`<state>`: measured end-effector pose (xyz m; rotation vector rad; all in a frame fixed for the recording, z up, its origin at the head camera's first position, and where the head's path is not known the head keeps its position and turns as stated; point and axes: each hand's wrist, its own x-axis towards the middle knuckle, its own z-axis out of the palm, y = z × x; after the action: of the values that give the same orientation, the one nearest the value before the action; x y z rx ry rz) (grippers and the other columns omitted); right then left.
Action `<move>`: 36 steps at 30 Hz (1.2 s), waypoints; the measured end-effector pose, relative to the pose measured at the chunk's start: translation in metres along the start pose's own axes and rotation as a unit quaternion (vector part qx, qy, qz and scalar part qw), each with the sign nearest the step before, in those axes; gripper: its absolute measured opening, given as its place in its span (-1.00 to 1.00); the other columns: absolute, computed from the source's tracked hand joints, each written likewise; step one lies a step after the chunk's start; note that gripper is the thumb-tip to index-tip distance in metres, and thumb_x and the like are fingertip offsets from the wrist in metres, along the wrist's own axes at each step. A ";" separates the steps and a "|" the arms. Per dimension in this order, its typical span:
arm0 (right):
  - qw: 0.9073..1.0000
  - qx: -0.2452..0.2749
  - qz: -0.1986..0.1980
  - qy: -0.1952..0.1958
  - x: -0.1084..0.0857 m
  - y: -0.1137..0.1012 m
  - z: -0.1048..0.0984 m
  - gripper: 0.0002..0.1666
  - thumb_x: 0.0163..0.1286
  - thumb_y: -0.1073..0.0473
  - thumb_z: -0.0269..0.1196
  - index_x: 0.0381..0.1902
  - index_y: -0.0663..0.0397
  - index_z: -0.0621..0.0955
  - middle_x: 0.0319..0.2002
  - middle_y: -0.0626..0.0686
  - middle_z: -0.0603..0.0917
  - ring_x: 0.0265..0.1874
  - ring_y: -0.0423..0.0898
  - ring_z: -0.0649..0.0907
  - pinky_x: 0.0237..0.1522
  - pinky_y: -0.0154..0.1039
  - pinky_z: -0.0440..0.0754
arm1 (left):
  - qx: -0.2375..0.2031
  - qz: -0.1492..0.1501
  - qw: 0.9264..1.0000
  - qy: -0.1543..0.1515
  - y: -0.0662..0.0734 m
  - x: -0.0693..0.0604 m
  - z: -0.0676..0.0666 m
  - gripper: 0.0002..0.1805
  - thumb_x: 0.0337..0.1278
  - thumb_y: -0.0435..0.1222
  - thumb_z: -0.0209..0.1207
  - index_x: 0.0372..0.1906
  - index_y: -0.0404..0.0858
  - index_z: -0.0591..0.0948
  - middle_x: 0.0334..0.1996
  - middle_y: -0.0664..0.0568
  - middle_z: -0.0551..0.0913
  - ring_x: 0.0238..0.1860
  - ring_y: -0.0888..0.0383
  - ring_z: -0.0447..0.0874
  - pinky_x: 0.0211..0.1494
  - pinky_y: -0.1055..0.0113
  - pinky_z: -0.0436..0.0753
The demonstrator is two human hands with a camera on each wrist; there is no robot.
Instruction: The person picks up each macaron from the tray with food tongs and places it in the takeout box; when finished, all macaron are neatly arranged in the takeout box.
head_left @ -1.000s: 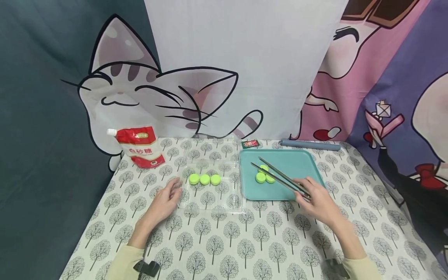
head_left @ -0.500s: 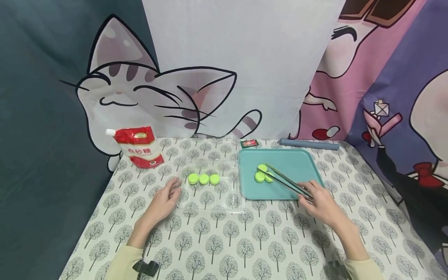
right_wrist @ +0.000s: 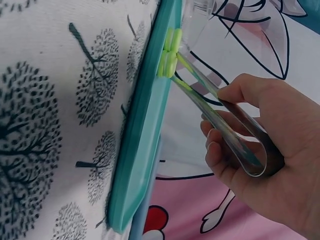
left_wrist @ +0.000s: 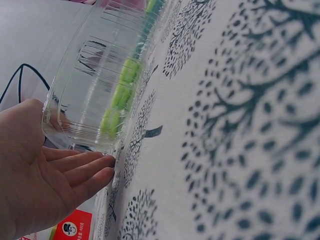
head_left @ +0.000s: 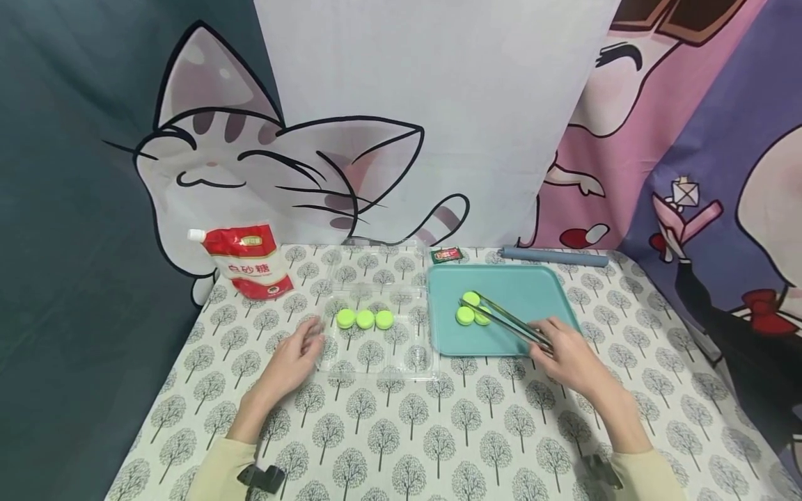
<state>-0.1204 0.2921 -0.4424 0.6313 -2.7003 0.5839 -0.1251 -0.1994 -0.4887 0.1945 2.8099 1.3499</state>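
Along the left side of a clear plastic box [head_left: 376,376], my left hand [head_left: 293,356] rests with relaxed fingers. In the left wrist view its fingers [left_wrist: 85,172] extend loosely beside the box's end wall. Three light green macarons [head_left: 365,319] stand in a row inside the box. My right hand [head_left: 567,353] grips metal tongs [right_wrist: 215,120] between thumb and fingers. The tong tips reach either side of the rearmost macaron [head_left: 471,298] on the teal tray [head_left: 532,292]. Two more green macarons [head_left: 465,316] lie just in front of it, partly behind the tongs.
The box's raised clear lid [head_left: 379,264] stands open behind it. A red and white sugar pouch [head_left: 249,263] with a white cap stands at the back left. Behind the tray lie a small green-red packet [head_left: 447,255] and a grey-blue rod [head_left: 554,257]. Printed curtains hang behind the table.
The tongs' tips have shifted slightly right and down and narrowed around the rearmost macaron. My left hand has stayed beside the box, and the macarons keep their places.
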 end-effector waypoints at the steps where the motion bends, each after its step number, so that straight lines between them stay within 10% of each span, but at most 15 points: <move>1: 1.000 -0.004 -0.003 0.000 0.001 0.000 0.000 -0.61 0.15 0.34 0.34 -0.03 0.36 0.66 -0.28 0.13 0.66 -0.43 -0.16 0.55 -0.49 -0.29 0.62 | -0.001 -0.001 1.000 0.000 0.000 0.000 0.000 -0.38 0.53 -0.23 0.02 0.52 -0.39 0.22 0.40 -0.29 0.46 0.31 -0.25 0.57 0.43 -0.09 0.51; 36: 0.996 0.066 -0.044 0.050 0.017 -0.031 -0.012 -0.55 0.18 0.39 0.35 0.08 0.26 0.64 -0.37 -0.08 0.56 -0.51 -0.34 0.45 -0.60 -0.46 0.54 | 0.005 -0.012 1.000 -0.007 0.001 0.000 -0.001 -0.39 0.55 -0.21 -0.01 0.53 -0.37 0.22 0.43 -0.29 0.42 0.34 -0.26 0.53 0.45 -0.11 0.50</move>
<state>-0.1177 0.2663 -0.4160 0.7309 -2.5425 0.7547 -0.1249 -0.1994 -0.4874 0.1709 2.7987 1.3243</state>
